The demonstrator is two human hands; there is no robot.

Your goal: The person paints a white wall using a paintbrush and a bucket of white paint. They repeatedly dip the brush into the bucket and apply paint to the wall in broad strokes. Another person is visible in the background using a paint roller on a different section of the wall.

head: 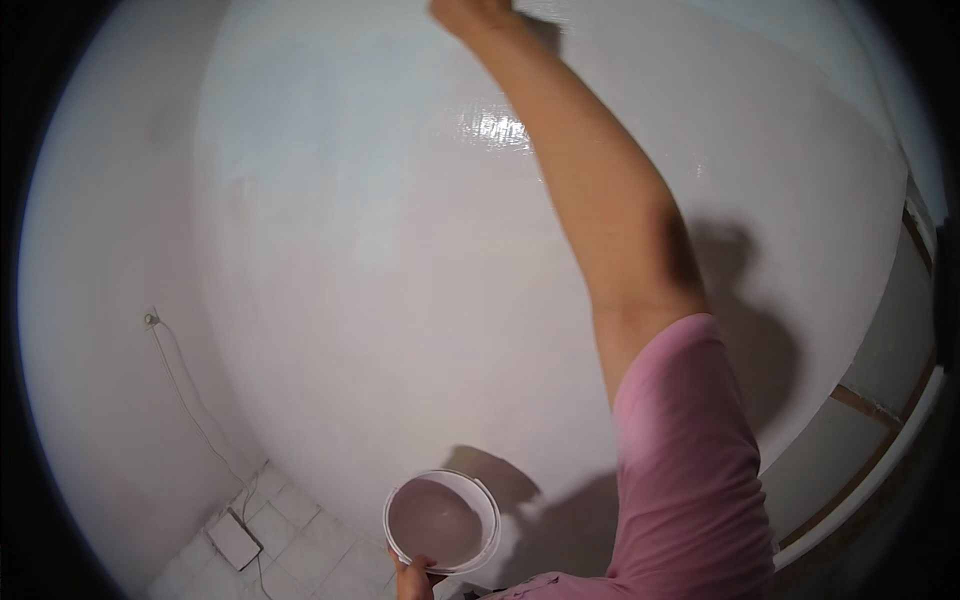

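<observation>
A white plastic bucket (493,517) of pinkish paint is held at the bottom centre, tilted towards the camera in this view. My left hand (414,576) grips its near lower rim, thumb over the edge. My right arm, in a pink short sleeve, reaches up along the wall (360,337). Only the wrist and part of my right hand (469,11) show at the top edge; the fingers and anything in them are cut off. Wet, shiny paint glints beside the forearm. Paler bluish patches lie at the upper left of the wall, with pinkish paint around them.
A side wall on the left has a socket (151,319) with a cable hanging to the floor. A flat, pale rectangular object (234,540) lies on the floor tiles (300,544) by the corner. At the right are brown-framed panels (840,457) and a curved white edge (862,510).
</observation>
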